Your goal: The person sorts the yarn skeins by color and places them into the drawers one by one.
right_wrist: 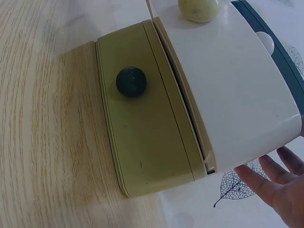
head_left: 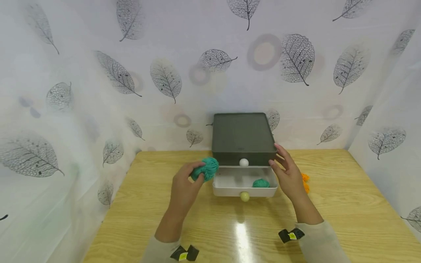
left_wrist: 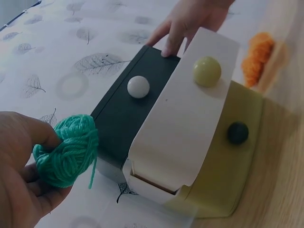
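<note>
My left hand (head_left: 185, 187) pinches a teal yarn ball (head_left: 209, 169) between thumb and fingers, just left of the pulled-out white drawer (head_left: 230, 192). A second teal ball (head_left: 261, 183) lies in that drawer's right side. The cabinet's dark green top drawer (left_wrist: 142, 102) has a white knob (left_wrist: 138, 87) and is closed. My right hand (head_left: 289, 179) rests its fingertips at the right side of the dark top section. In the right wrist view the olive bottom drawer (right_wrist: 147, 118) with its dark knob (right_wrist: 131, 81) is closed.
Orange yarn (head_left: 306, 182) lies on the wooden table (head_left: 345, 204) to the right of the cabinet, behind my right hand. A leaf-patterned sheet (head_left: 164, 120) stands behind the cabinet and along both sides of the table.
</note>
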### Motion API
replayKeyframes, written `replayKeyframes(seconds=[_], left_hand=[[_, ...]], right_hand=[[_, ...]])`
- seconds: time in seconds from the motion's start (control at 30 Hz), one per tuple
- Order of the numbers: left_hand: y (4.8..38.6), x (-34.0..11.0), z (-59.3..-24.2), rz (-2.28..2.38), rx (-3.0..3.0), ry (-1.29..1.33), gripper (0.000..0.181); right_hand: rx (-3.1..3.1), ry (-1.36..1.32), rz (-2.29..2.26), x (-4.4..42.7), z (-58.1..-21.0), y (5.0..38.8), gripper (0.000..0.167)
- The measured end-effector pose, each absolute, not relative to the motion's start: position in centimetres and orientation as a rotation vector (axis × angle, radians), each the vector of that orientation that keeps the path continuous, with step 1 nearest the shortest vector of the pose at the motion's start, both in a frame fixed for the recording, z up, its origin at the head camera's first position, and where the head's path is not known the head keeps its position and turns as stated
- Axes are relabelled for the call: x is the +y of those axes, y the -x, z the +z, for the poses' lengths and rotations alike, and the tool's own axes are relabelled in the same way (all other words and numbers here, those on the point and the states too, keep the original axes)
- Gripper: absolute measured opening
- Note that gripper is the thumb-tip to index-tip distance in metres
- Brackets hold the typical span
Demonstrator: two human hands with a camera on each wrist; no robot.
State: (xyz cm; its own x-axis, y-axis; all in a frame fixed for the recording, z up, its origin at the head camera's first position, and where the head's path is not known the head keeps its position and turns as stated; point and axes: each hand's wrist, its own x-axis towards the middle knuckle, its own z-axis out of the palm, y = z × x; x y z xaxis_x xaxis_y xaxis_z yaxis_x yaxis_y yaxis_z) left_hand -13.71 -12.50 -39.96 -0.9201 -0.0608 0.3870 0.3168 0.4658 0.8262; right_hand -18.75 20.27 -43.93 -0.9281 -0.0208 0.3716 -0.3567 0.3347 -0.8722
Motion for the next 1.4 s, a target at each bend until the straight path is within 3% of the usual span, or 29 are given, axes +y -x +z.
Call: replayKeyframes(seconds=[0.4,0.93,1.4], left_hand=[[14.3,-11.1,-40.7,-1.325,-2.382,0.456,0.031],[15.2,-9.0,-40.8,-1.320,-2.543,0.552,0.025],[15.9,-7.9,-41.8,-1.037,-2.653,0.654,0.029]], right_hand=[[-2.306,-0.335,1.639,20.3,-43.9,18.7,0.061],[-2.281,-0.351,1.672,20.3,-44.0,18.8,0.061],[-2.287,-0.341,1.668,20.3,-44.0,18.8,0.061]])
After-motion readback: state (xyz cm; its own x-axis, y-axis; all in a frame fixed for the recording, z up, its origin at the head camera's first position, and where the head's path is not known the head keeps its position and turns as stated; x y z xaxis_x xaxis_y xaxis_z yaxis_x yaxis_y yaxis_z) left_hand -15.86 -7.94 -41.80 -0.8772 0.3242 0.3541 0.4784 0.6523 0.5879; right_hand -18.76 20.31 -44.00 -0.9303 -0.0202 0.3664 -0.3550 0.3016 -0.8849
